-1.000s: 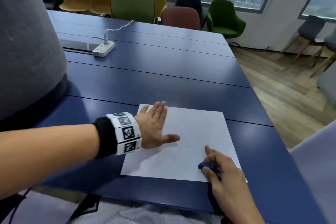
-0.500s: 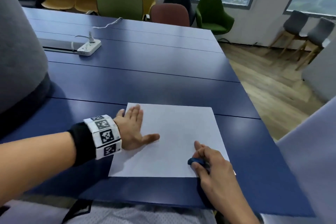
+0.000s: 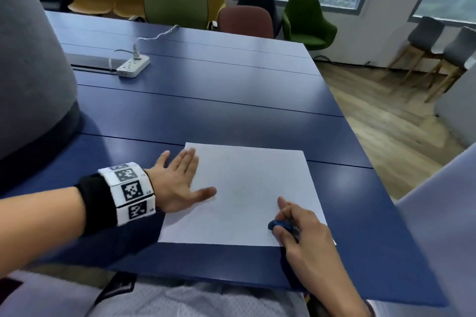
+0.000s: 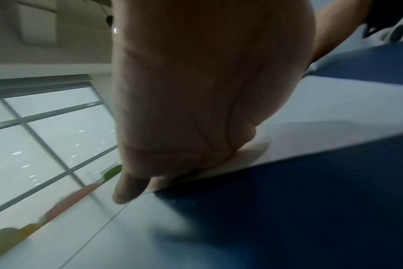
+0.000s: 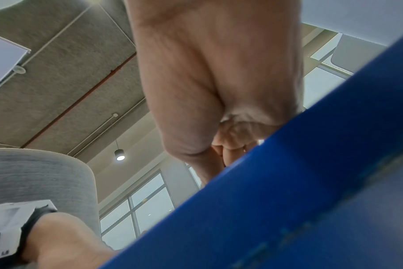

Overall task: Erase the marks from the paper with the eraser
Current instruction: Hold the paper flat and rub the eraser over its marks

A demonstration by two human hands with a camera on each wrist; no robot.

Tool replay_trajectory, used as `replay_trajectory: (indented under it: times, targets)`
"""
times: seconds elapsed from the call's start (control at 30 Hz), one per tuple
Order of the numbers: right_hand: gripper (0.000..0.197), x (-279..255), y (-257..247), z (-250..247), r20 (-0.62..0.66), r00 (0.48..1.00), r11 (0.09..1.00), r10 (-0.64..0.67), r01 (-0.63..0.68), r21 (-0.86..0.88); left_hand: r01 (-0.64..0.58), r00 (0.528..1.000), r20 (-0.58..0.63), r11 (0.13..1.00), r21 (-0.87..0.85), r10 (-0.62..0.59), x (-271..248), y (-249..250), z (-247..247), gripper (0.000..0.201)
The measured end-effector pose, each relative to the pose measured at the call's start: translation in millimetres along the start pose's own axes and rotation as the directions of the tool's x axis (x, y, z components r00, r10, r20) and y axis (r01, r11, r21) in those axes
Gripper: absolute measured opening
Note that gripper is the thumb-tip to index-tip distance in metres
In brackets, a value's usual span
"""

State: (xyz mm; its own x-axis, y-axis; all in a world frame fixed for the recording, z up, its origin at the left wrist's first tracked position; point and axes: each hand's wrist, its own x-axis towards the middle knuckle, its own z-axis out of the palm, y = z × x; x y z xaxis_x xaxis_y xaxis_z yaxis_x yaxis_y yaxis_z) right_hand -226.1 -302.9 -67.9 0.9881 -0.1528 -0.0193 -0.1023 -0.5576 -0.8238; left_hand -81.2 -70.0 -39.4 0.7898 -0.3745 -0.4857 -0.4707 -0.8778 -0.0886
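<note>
A white sheet of paper [image 3: 247, 188] lies on the blue table [image 3: 219, 116] near its front edge. My left hand [image 3: 180, 180] lies flat with straight, spread fingers on the sheet's left edge, thumb stretched onto the paper; the left wrist view shows the palm [image 4: 196, 91] pressing the paper [image 4: 334, 109]. My right hand [image 3: 296, 224] pinches a small dark blue eraser [image 3: 279, 224] against the sheet's lower right part. In the right wrist view the table edge [image 5: 288, 182] hides the eraser and fingertips. I see no clear marks on the paper.
A white power strip [image 3: 133, 66] with a cable lies at the back left of the table. A large grey rounded object [image 3: 28, 59] stands at the left. Coloured chairs [image 3: 175, 2] line the far side. Wooden floor [image 3: 386, 116] lies to the right.
The head camera has shifted, so everything sits differently in view. The left hand stays flat on the sheet's left edge, and the right hand keeps the eraser on the paper's lower right.
</note>
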Motion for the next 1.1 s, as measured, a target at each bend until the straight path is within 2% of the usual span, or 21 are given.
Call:
replay_trajectory:
  times: [0.07,0.13,0.2,0.23,0.3,0.4,0.47,0.5,0.57,0.7,0.87,1.0,1.1]
  targets:
    - [0.023,0.4,1.2,-1.5,-0.004,1.000,1.000,0.001,-0.001,0.001,-0.003,1.000,-0.018,1.000,-0.012,0.003,3.5,0.8,-5.0,0.138]
    - [0.021,0.8,2.1,-2.7,-0.007,1.000,1.000,0.005,-0.006,-0.006,-0.159,0.987,-0.032,0.987,-0.006,0.158,4.1,21.3,-10.4,0.123]
    - [0.020,0.4,1.8,-2.9,-0.003,1.000,1.000,0.007,-0.007,-0.015,-0.326,0.945,-0.002,0.945,0.019,0.326,2.6,43.7,-8.2,0.097]
    - [0.020,0.6,1.6,-3.4,-0.002,1.000,1.000,0.008,-0.008,-0.023,-0.362,0.932,0.009,0.932,0.017,0.362,1.7,49.0,-5.0,0.086]
    - [0.020,0.3,3.0,-3.5,-0.005,1.000,1.000,0.023,-0.023,-0.018,-0.311,0.950,0.040,0.950,0.020,0.310,0.4,41.3,3.2,0.086]
    - [0.020,2.6,0.9,-2.7,-0.015,1.000,0.999,-0.006,0.005,-0.037,-0.022,1.000,0.016,1.000,0.005,0.022,1.7,9.5,4.0,0.116]
    - [0.020,1.5,0.7,-3.5,-0.018,1.000,0.999,0.004,-0.004,-0.042,0.126,0.992,0.007,0.992,-0.011,-0.126,7.1,1.4,-3.6,0.113]
    - [0.020,1.5,1.2,-3.3,-0.019,1.000,0.999,0.003,-0.004,-0.048,0.144,0.989,-0.009,0.989,-0.025,-0.144,11.0,2.3,-10.0,0.108]
    - [0.020,1.2,-0.4,-2.8,-0.026,1.000,0.997,-0.006,0.004,-0.079,0.081,0.996,-0.021,0.996,-0.029,-0.081,21.1,10.8,-29.6,0.096]
    - [0.017,3.1,-6.3,-4.7,-0.011,0.999,0.978,-0.032,0.030,-0.205,-0.121,0.993,0.007,0.993,-0.010,0.121,50.7,29.2,-70.5,0.080]
    - [0.015,8.6,-18.2,-9.9,0.042,0.999,0.935,-0.030,0.043,-0.353,-0.243,0.970,0.004,0.970,-0.019,0.243,87.0,28.3,-92.8,0.085]
    - [0.006,13.8,-35.9,-13.7,0.104,0.993,0.874,0.061,-0.003,-0.486,-0.294,0.954,0.060,0.956,-0.010,0.294,104.6,21.5,-97.8,0.091]
    - [0.009,21.1,-42.5,-18.2,0.172,0.978,0.851,0.122,-0.014,-0.525,-0.317,0.945,0.084,0.948,0.006,0.315,109.9,21.4,-92.9,0.089]
